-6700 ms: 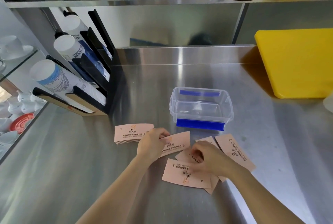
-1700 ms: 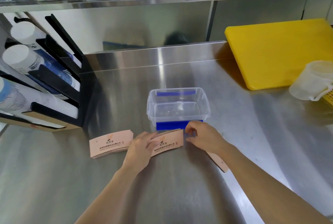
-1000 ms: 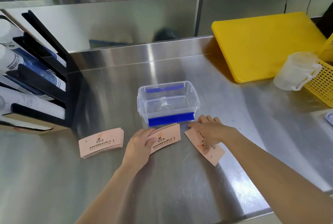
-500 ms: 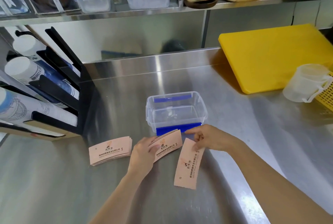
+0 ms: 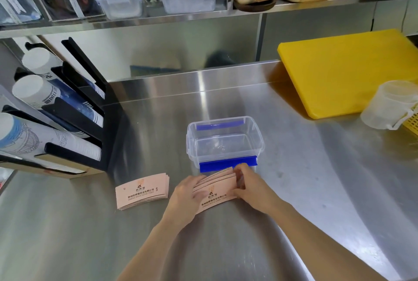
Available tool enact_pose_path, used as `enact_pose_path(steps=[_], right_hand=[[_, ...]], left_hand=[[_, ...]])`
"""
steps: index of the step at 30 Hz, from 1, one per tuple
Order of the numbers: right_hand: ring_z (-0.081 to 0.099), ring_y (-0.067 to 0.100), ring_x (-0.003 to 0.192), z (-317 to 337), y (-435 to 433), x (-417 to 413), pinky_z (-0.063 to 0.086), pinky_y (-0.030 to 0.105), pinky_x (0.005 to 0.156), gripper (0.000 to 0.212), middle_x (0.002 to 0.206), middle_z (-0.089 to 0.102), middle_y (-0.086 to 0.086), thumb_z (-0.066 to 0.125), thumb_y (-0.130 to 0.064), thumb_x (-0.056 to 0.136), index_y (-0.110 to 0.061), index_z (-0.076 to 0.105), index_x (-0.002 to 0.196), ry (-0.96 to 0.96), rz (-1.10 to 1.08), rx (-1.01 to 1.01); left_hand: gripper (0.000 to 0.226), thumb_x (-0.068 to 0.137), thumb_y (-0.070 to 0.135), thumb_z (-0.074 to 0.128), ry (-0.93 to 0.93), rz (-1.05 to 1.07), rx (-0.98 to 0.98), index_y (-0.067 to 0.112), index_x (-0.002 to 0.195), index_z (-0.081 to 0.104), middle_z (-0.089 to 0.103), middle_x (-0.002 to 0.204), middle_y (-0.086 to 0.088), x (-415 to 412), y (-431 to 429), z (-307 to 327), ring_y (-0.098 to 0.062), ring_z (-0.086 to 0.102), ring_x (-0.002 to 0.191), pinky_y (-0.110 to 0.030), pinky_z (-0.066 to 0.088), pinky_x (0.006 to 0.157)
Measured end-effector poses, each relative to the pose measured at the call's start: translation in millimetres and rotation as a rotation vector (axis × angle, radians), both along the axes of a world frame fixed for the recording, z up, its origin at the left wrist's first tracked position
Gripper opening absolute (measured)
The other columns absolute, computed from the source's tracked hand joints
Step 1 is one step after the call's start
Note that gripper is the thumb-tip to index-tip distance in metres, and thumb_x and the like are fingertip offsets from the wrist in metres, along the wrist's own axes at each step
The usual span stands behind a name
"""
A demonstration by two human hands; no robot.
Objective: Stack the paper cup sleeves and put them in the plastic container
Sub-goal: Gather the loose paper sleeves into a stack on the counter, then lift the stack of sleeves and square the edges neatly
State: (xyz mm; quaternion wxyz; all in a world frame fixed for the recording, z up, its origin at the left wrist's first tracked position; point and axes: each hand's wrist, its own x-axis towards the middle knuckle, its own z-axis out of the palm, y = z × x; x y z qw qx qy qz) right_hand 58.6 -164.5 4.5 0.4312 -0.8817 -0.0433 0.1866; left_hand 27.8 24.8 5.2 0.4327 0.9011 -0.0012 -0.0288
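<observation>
We see both bare hands on a fanned pile of flat, salmon-pink paper sleeves (image 5: pixel 216 188) lying on the brushed steel table (image 5: pixel 316 190), just in front of the clear plastic container (image 5: pixel 225 142). Our left hand (image 5: pixel 186 197) lies flat on the pile's left end, fingers spread over the card, a loose grip that presses rather than pinches. Our right hand (image 5: pixel 247 187) closes its grip on the pile's right edge, thumb and fingers curled around the stepped ends. Each sleeve is a curved strip with dark printed characters and a small orange mark. A second, neater stack of sleeves (image 5: pixel 142 190) rests on the table to the left, apart from the hands. The container is a rounded rectangular tub, see-through and open, with a blue clip on its near side and another on its far side; nothing pink shows inside it. A yellow cutting board (image 5: pixel 348 70) leans at the far right.
</observation>
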Motion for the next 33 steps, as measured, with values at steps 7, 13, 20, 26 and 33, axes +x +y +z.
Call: enact_pose_path(steps=[7, 13, 20, 26, 33], right_hand=[[0.059, 0.01, 0.09, -6.8, 0.9, -0.8, 0.046, 0.013, 0.078, 0.02, 0.099, 0.064, -0.006, 0.061, -0.012, 0.085, -0.02, 0.06, 0.104, -0.133, 0.066, -0.037], [0.056, -0.003, 0.068, -7.1, -0.1, -5.8, 0.044, 0.0, 0.058, 0.02, 0.084, 0.059, -0.015, 0.059, -0.008, 0.087, -0.025, 0.052, 0.095, -0.092, -0.027, 0.094], [0.052, -0.002, 0.06, -12.8, 2.8, -6.6, 0.044, 0.003, 0.054, 0.022, 0.084, 0.059, -0.015, 0.058, -0.005, 0.087, -0.02, 0.054, 0.103, -0.003, -0.069, 0.228], [0.054, 0.004, 0.076, -21.1, 6.8, -8.8, 0.045, 0.004, 0.063, 0.011, 0.095, 0.058, 0.005, 0.056, -0.008, 0.089, -0.018, 0.056, 0.086, 0.015, -0.111, 0.219], [0.059, 0.004, 0.087, -20.8, 10.0, -13.6, 0.05, 0.014, 0.074, 0.021, 0.108, 0.065, 0.002, 0.052, -0.005, 0.091, -0.019, 0.057, 0.106, 0.015, -0.165, 0.297]], left_hand=[[0.027, 0.081, 0.013, 0.064, -0.131, -0.054, 0.043, 0.016, 0.108, 0.062, 0.058, 0.099, 0.006, -2.9, 5.4, -2.4, -0.014, 0.054, 0.097, -0.026, 0.042, 0.091], [0.045, 0.077, 0.026, 0.07, -0.057, 0.227, 0.029, 0.016, 0.117, 0.052, 0.047, 0.106, 0.005, -10.2, 17.4, -14.7, -0.008, 0.04, 0.1, -0.029, 0.033, 0.099], [0.008, 0.088, 0.016, 0.054, 0.084, 0.191, -0.091, 0.009, 0.087, 0.056, 0.051, 0.068, 0.004, -10.6, 23.5, -24.4, -0.018, 0.052, 0.064, -0.034, 0.046, 0.062], [0.008, 0.089, 0.009, 0.052, 0.128, 0.165, -0.191, 0.016, 0.087, 0.05, 0.053, 0.072, -0.001, -8.6, 29.1, -27.4, -0.005, 0.049, 0.045, -0.023, 0.043, 0.044], [0.019, 0.086, 0.009, 0.057, 0.141, 0.207, -0.282, 0.025, 0.077, 0.05, 0.052, 0.071, -0.007, -5.4, 37.4, -26.9, -0.011, 0.048, 0.051, -0.02, 0.039, 0.043]])
